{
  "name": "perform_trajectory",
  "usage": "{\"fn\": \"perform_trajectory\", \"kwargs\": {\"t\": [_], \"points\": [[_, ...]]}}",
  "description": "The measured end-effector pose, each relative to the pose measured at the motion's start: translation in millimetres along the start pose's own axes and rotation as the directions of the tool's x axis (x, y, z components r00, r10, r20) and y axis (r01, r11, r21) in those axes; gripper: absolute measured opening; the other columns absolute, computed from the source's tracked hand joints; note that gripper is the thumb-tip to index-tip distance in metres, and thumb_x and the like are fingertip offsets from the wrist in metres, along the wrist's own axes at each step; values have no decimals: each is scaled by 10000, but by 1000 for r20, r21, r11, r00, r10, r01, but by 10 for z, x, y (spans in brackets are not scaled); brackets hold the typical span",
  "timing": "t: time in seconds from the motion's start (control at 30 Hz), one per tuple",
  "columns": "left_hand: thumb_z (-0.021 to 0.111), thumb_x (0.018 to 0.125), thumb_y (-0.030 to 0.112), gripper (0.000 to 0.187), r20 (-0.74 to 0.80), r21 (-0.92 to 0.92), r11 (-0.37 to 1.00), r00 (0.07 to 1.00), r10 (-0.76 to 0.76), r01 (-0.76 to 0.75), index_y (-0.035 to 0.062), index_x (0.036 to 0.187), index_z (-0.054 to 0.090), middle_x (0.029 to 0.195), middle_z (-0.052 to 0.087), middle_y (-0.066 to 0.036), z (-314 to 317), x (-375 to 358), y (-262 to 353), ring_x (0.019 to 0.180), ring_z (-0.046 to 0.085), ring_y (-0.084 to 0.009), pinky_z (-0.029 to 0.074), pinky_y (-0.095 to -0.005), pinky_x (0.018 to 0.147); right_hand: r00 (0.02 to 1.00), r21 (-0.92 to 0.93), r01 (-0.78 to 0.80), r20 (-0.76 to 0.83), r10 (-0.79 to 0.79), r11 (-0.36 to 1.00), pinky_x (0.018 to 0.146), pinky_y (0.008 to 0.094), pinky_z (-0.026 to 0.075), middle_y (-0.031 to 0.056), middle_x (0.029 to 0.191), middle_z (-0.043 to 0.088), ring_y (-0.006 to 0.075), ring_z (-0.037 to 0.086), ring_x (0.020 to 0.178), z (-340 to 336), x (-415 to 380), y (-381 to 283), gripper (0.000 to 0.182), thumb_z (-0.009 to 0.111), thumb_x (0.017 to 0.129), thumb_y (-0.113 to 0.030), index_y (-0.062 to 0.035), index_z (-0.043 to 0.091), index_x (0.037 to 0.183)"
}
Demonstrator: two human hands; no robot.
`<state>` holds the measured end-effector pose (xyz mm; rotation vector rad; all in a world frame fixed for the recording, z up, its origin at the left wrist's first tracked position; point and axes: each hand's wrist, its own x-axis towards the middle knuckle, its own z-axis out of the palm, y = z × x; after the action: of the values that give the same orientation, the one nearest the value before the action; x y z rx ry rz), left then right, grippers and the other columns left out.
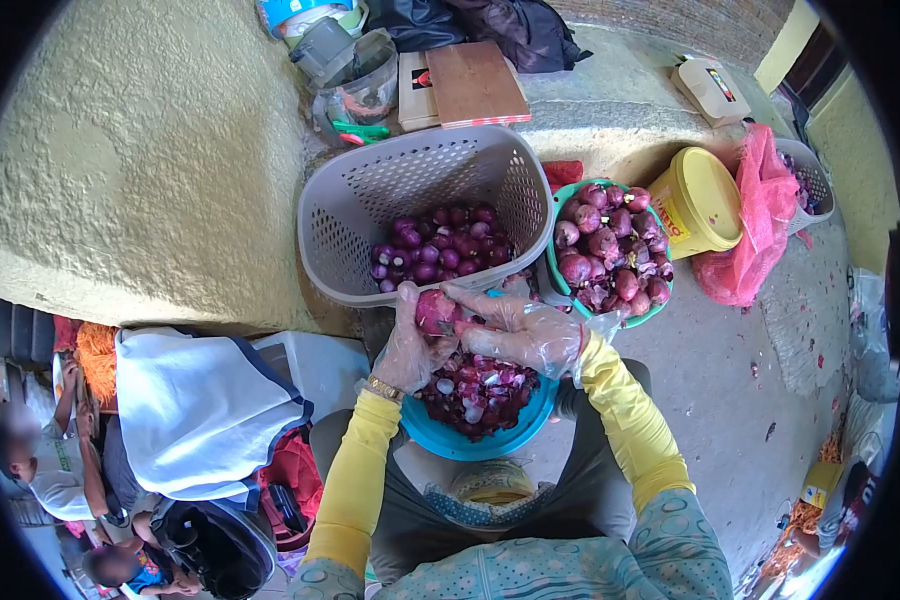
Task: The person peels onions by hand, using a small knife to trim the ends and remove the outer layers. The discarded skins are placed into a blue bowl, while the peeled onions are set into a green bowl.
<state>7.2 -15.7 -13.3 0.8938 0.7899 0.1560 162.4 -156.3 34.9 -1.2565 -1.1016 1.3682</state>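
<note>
A red onion (pixel 436 312) is held in my left hand (pixel 407 348), closed around its left side in a clear plastic glove. My right hand (pixel 532 330), gloved as well, has its fingers pressed to the onion's right side. A small bit of blue shows at its fingers; I cannot tell what it is. Below both hands, a blue basin (pixel 470 448) holds onion skins and scraps (pixel 480 392). Just beyond them stands a grey perforated basket (pixel 315 240) with peeled red onions (pixel 440 243). To its right, a green-rimmed tub (pixel 558 275) is heaped with unpeeled onions (pixel 610 235).
A yellow lidded bucket (pixel 695 205) and a pink mesh sack (pixel 760 230) stand at the right. Boards (pixel 475 85) and clear containers (pixel 365 85) lie behind the basket. White cloth (pixel 210 410) hangs at the left, with people (pixel 65 460) sitting beyond it.
</note>
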Motion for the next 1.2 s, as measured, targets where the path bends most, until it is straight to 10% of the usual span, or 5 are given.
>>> {"fn": "perform_trajectory", "kwargs": {"t": [0.23,0.5,0.6,0.93,1.2], "points": [[208,914,880,861,125,60,998,992,5,-13,117,938,608,723,559,17,-80,-29,80,547,477,-96,343,-241,471,999,82,-38,13,37,996,1031,258,403,11,1289,618,68,489,1111,-2,-14,3,675,587,1050,-266,-107,268,1623],[251,936,851,882,163,47,996,984,71,-80,81,1175,607,919,633,-43,57,-112,212,710,567,-142,460,-303,619,994,-486,60,-54,-98,872,1173,404,295,250,1373,602,389,619,1207,-56,7,49,708,626,1003,-285,-73,309,1598],[290,958,817,819,159,23,998,986,57,-62,87,1143,612,894,626,-19,11,-49,201,718,568,-133,482,-303,676,963,-596,199,-28,-268,778,875,387,536,198,1080,740,338,732,914,-104,-29,73,697,603,1022,-338,-84,307,1600],[307,1024,711,780,165,-219,969,975,149,-111,53,1383,521,1040,650,-56,-53,75,129,941,608,-167,523,-354,790,938,-338,143,-255,-236,930,612,275,459,39,835,562,109,543,669,-76,45,179,386,400,1111,-301,26,539,1262],[321,1045,663,759,234,-327,927,935,267,-183,33,1442,469,1096,644,-75,-73,115,86,983,609,-193,522,-432,953,907,-443,62,-348,-235,894,758,389,505,128,831,653,242,616,752,41,151,210,418,430,1101,-335,22,644,1126]]}}
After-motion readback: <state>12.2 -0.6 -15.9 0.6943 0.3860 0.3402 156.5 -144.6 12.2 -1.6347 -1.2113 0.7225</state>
